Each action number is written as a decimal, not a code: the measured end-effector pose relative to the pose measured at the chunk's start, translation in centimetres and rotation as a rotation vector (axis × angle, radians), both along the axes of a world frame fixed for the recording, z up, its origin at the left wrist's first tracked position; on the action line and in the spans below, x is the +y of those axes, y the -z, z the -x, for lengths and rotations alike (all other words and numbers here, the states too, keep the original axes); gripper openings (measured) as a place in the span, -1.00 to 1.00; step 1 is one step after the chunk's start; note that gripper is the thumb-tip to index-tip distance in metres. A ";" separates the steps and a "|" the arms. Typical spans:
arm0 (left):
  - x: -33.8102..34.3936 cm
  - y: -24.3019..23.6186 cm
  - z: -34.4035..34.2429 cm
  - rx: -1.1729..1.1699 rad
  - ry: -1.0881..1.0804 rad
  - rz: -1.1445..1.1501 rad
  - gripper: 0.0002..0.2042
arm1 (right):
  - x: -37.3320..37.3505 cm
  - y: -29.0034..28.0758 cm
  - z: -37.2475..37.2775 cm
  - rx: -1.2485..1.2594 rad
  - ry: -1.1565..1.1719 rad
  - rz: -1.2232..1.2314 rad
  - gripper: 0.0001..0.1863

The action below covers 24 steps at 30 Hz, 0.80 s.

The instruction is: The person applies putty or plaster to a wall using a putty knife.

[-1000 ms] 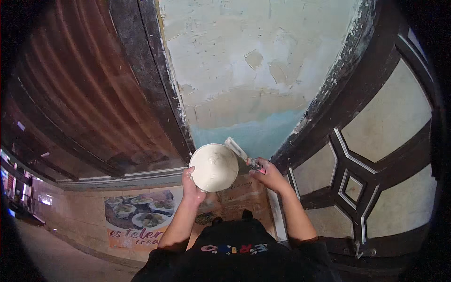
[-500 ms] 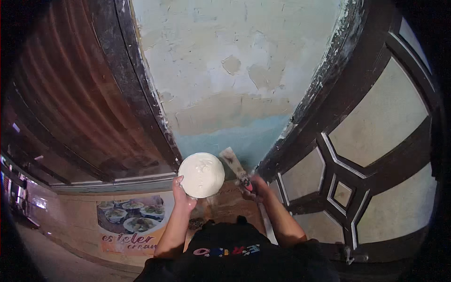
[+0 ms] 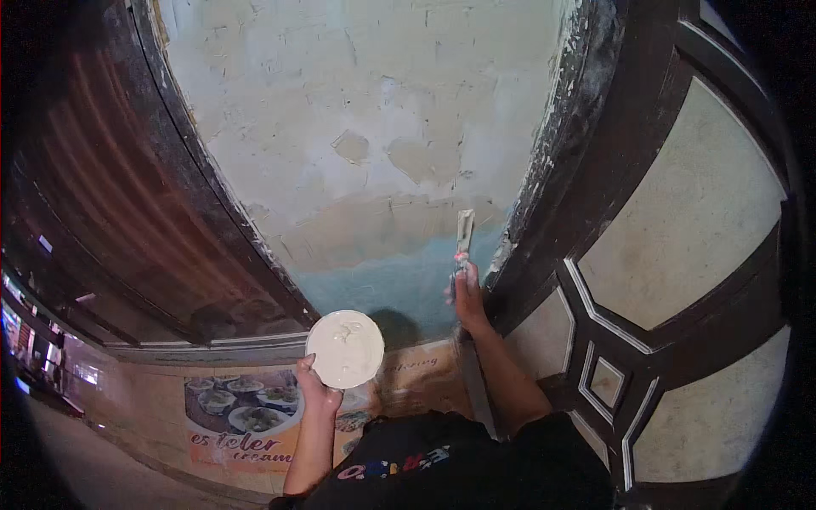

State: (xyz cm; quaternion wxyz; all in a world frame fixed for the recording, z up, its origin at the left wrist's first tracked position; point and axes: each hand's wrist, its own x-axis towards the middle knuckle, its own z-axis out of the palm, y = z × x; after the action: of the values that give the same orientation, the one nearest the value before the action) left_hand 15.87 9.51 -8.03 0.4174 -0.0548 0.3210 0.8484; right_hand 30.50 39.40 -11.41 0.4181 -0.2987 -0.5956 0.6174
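Note:
My left hand (image 3: 316,382) grips the edge of a round tub of white filler paste (image 3: 347,350), thumb on its rim and the other fingers hidden beneath. In my right hand (image 3: 466,293) is a putty knife (image 3: 465,228), its handle wrapped by my fingers and its blade pointing up. Some pale paste shows on the blade. The knife stands in front of the lower right part of a patchy wall (image 3: 382,85), close to the dark frame; whether it touches the wall I cannot tell. White smears coat the wall over beige and blue-green areas.
A dark door frame (image 3: 544,153) spattered with white runs along the wall's right, beside a panelled brown door (image 3: 629,323). On the left are another dark frame (image 3: 191,136) and a brown curtain (image 3: 93,178) behind glass. A food banner (image 3: 246,421) hangs low at the left.
My right hand has raised the putty knife away from the tub, up and to the right, turning the blade upright. The tub in my left hand sits slightly lower and further left. The view has shifted.

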 end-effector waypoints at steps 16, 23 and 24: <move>1.5 -0.7 -3.3 0.027 -0.112 0.063 -0.46 | 6.5 -5.3 3.3 -0.213 0.342 -0.575 -0.62; 1.5 -0.3 -2.5 0.023 -0.080 0.041 -0.45 | 5.2 -3.8 1.3 -0.185 0.318 -0.563 -0.62; 1.2 0.2 -2.1 0.011 -0.096 0.053 -0.44 | 4.7 -7.0 1.9 -0.171 0.309 -0.462 -0.66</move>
State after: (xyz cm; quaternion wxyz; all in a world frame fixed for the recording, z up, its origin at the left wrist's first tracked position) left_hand 17.93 10.71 -8.25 0.3730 -0.0767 0.3427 0.8588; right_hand 28.59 44.06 -4.39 0.5126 -0.3338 -0.7009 0.3668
